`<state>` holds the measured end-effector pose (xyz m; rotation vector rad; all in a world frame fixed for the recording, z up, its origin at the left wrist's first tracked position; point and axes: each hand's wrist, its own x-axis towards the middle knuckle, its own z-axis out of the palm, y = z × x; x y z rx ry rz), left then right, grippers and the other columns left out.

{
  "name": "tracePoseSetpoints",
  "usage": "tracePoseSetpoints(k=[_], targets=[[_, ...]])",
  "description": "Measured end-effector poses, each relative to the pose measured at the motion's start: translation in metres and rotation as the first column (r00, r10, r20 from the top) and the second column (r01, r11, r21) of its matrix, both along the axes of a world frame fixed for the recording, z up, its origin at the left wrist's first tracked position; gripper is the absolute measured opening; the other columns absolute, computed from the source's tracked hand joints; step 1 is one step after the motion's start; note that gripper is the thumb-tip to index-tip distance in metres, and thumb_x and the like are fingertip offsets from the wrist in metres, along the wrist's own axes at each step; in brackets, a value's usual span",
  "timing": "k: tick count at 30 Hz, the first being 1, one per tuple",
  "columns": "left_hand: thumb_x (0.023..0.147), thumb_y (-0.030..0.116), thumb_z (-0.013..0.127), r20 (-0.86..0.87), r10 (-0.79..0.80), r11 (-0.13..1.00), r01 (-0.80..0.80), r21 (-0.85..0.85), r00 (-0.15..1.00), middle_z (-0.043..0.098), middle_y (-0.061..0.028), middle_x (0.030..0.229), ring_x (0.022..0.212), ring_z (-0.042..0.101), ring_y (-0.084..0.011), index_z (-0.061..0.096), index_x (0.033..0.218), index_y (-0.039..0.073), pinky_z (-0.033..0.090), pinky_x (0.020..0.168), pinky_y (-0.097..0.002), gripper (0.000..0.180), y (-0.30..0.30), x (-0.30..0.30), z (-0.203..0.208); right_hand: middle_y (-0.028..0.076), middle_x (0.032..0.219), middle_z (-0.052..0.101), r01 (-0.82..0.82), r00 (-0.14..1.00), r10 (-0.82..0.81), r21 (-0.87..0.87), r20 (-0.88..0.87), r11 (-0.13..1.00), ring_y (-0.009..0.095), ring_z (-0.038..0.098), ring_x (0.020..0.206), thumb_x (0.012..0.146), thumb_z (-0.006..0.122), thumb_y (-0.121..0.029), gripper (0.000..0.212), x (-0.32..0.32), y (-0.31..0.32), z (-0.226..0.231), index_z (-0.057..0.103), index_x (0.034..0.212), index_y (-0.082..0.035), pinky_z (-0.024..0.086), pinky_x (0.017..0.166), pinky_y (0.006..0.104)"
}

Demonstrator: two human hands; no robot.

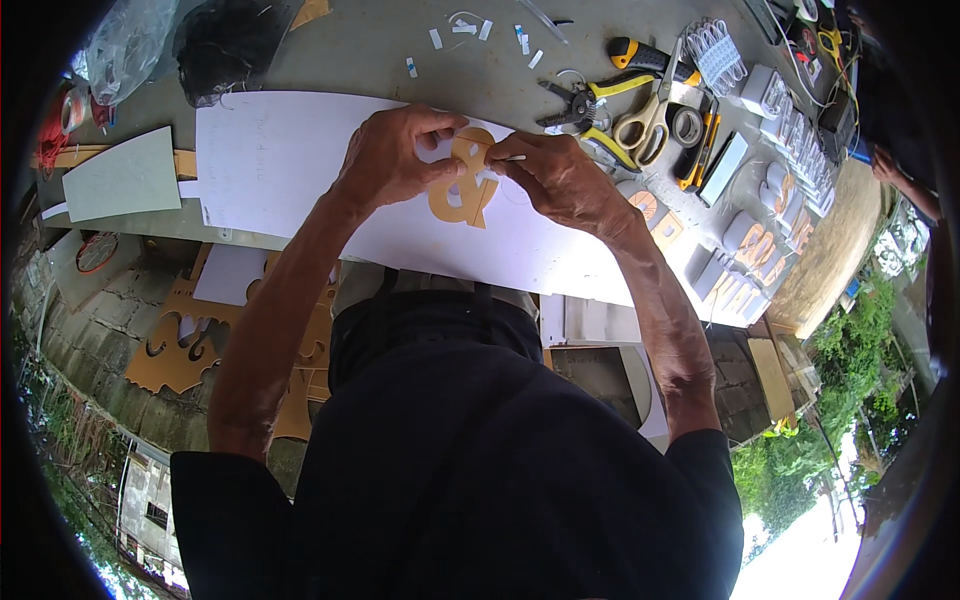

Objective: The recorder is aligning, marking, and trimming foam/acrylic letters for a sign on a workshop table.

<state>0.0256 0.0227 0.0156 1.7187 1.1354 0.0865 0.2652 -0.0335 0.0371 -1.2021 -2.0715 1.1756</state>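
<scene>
A gold, flat ampersand-shaped cutout is over a white sheet in front of me. My left hand grips its left edge between thumb and fingers. At its upper right, my right hand is closed in a pinch. A small thin pale piece sticks out between those fingers; I cannot make out its kind. The right fingertips are against or very near the cutout's edge. A thin line crosses the cutout's lower right part.
To the right lie scissors, yellow-handled wire strippers, a tape roll, a utility knife and several letter cutouts. Plastic bags sit at the far left. Small white strips lie farther back. Another person's hand shows at right.
</scene>
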Motion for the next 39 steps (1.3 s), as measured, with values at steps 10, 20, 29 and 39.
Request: tracePoseSetpoints(k=[10,20,29,39], targets=[[0.075,0.021,0.089,0.029,0.010,1.000,-0.010,0.010,1.000,0.075,-0.0062,0.101,0.088,0.066,-0.0169,0.075,0.122,0.010,0.054,0.081,-0.0321,0.051,-0.002,0.000,-0.002,0.011,0.095,0.075,0.234,0.972,-0.231,-0.205,0.041,0.950,0.016,0.068,0.066,0.097,0.065,0.000,0.012,0.007,-0.014,0.015,0.072,0.106,0.004,0.056,0.059,0.0296],[0.074,0.022,0.089,0.020,0.003,1.000,-0.003,0.010,1.000,0.076,-0.0055,0.103,0.087,0.065,-0.0155,0.075,0.124,0.011,0.052,0.078,-0.0306,0.052,-0.001,0.000,-0.002,0.012,0.093,0.074,0.344,0.923,-0.379,-0.302,-0.065,0.889,0.022,0.072,0.072,0.098,0.066,-0.002,0.011,0.007,-0.041,-0.004,0.069,0.108,0.000,0.056,0.066,0.0349],[0.075,0.020,0.089,0.034,0.006,1.000,-0.006,0.013,0.999,0.076,-0.0047,0.104,0.086,0.064,-0.0142,0.075,0.124,0.011,0.052,0.076,-0.0295,0.052,-0.001,0.001,-0.002,0.012,0.092,0.074,0.377,0.911,-0.413,-0.365,-0.021,0.851,0.019,0.068,0.066,0.097,0.065,-0.001,0.010,0.015,-0.050,-0.002,0.069,0.107,0.000,0.052,0.061,0.0340],[0.075,0.019,0.088,0.022,-0.016,1.000,0.015,0.014,1.000,0.076,-0.0051,0.105,0.087,0.064,-0.0138,0.075,0.124,0.010,0.052,0.076,-0.0287,0.052,-0.001,0.000,-0.003,0.011,0.090,0.075,0.407,0.888,-0.455,-0.342,-0.068,0.847,0.015,0.065,0.063,0.098,0.065,0.000,0.011,0.014,-0.054,-0.006,0.069,0.108,0.001,0.053,0.061,0.0309]])
